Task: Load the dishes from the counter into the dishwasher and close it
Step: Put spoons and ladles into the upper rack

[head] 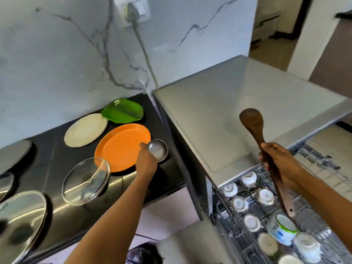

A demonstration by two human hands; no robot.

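Now left hand grips ladle (bowl just beyond fist); right hand clamps wooden spoon mid-handle.

Plates on counter left — lid before them; dishwasher right, cups in its rack.
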